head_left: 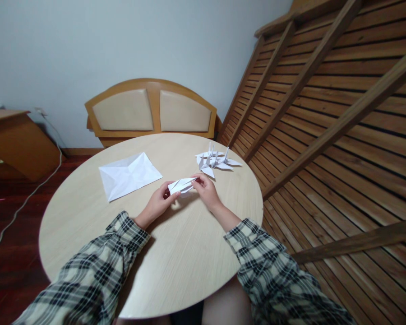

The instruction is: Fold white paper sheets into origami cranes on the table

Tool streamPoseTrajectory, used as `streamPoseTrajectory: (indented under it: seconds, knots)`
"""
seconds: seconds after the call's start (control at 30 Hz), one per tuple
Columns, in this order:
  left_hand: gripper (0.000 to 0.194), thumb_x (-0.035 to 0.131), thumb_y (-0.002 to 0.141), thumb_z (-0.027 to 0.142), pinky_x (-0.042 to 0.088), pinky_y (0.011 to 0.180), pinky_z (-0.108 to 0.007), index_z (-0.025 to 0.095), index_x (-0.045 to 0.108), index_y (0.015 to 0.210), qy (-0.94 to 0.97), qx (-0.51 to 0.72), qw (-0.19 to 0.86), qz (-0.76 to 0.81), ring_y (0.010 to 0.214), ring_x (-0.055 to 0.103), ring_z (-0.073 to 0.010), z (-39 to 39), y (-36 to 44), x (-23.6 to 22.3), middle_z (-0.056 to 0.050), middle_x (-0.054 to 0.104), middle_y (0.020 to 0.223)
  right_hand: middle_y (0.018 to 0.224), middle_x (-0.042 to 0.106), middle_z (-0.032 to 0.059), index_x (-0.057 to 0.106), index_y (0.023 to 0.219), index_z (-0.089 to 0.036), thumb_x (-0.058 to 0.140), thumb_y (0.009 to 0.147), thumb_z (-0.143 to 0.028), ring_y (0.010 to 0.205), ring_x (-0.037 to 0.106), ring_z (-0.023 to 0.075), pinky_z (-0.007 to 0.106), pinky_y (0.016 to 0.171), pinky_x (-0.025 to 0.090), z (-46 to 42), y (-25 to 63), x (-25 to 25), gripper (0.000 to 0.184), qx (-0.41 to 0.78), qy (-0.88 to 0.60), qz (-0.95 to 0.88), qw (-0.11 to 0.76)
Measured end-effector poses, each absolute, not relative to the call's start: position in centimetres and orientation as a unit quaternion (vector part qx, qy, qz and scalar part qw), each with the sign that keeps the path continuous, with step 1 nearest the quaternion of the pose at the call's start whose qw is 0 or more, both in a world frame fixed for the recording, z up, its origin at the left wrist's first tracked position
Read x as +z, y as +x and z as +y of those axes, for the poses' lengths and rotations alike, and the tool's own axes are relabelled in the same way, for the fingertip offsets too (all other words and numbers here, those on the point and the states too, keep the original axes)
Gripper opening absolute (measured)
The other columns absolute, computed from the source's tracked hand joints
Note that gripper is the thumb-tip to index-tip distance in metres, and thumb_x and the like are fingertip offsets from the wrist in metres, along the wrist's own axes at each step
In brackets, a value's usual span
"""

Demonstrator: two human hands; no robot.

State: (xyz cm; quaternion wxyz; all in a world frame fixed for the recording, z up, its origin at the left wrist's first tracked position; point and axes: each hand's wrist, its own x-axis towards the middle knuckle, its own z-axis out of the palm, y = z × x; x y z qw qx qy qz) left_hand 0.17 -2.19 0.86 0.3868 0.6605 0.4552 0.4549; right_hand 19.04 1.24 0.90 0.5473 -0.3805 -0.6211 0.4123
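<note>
Between my two hands is a piece of folded white paper (182, 184), held a little above the round table (176, 262). My left hand (159, 201) pinches its left end, thumb on top and fingers curled behind. At its right end, the thumb and fingers of my right hand (206, 192) close on the paper. Several white paper cranes (216, 160) stand grouped just beyond my right hand. A creased white paper sheet (130, 175) lies flat to the left of my left hand. The underside of the folded paper is hidden.
A wooden headboard (155, 110) with two cream panels stands behind the table against the wall. Wooden slats (325, 126) lean along the right side. On the left are a wooden desk (16, 144) and a white cable (27, 198) trailing over the floor.
</note>
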Motion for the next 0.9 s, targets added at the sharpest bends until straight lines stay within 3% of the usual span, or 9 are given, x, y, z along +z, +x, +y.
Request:
streamPoseTrajectory:
  seconds: [0.13,0.33,0.43,0.53,0.7,0.9]
  knots:
    - [0.04,0.065,0.081,0.037,0.045,0.068,-0.03,0.015,0.061,0.114,0.694,0.424,0.367,0.452,0.075,0.056,-0.0175,-2.6,0.4,1.0,-0.008,0.066,0.093,0.087,0.062,0.0019,0.062,0.093,-0.023,0.058,0.083,-0.034,0.079,0.059,0.0166,0.031,0.072,0.05,1.4,19.2,1.0,0.015,0.413,-0.382,-0.611,0.557]
    - [0.038,0.068,0.079,0.041,0.046,0.07,-0.033,0.016,0.06,0.107,0.715,0.417,0.304,0.472,0.078,0.057,-0.0192,-2.5,0.1,1.2,-0.009,0.062,0.097,0.096,0.061,0.0047,0.068,0.092,-0.024,0.059,0.085,-0.03,0.085,0.058,0.0171,0.031,0.073,0.049,0.9,19.4,1.7,0.012,0.302,-0.396,-0.65,0.574]
    - [0.038,0.071,0.076,0.041,0.045,0.081,-0.037,0.016,0.059,0.102,0.729,0.436,0.26,0.46,0.089,0.056,-0.0222,-2.4,0.1,1.2,-0.01,0.06,0.1,0.093,0.061,0.0049,0.068,0.09,-0.024,0.059,0.086,-0.028,0.089,0.057,0.0183,0.031,0.075,0.049,0.9,19.5,1.8,0.011,0.27,-0.405,-0.66,0.572]
    - [0.044,0.07,0.077,0.042,0.043,0.089,-0.041,0.016,0.055,0.108,0.719,0.44,0.284,0.456,0.097,0.055,-0.0239,-2.3,0.1,1.0,-0.011,0.059,0.105,0.09,0.064,0.0041,0.067,0.088,-0.022,0.059,0.086,-0.029,0.09,0.058,0.0186,0.033,0.08,0.048,1.3,19.5,1.3,0.011,0.255,-0.409,-0.658,0.579]
    - [0.044,0.065,0.079,0.046,0.045,0.079,-0.035,0.016,0.048,0.106,0.67,0.452,0.374,0.454,0.09,0.058,-0.0206,-2.4,0.1,0.8,-0.008,0.06,0.1,0.087,0.065,0.0033,0.062,0.09,-0.021,0.058,0.085,-0.033,0.083,0.063,0.0173,0.033,0.079,0.051,1.8,19.2,0.5,0.014,0.328,-0.375,-0.622,0.604]
    - [0.06,0.063,0.081,0.046,0.035,0.056,-0.025,0.015,0.042,0.128,0.687,0.423,0.354,0.474,0.061,0.048,-0.0132,-2.9,0.1,1.5,0.002,0.053,0.073,0.076,0.065,0.0,0.056,0.092,-0.022,0.058,0.084,-0.038,0.072,0.065,0.0165,0.031,0.071,0.053,1.8,19.2,0.8,0.018,0.417,-0.357,-0.578,0.604]
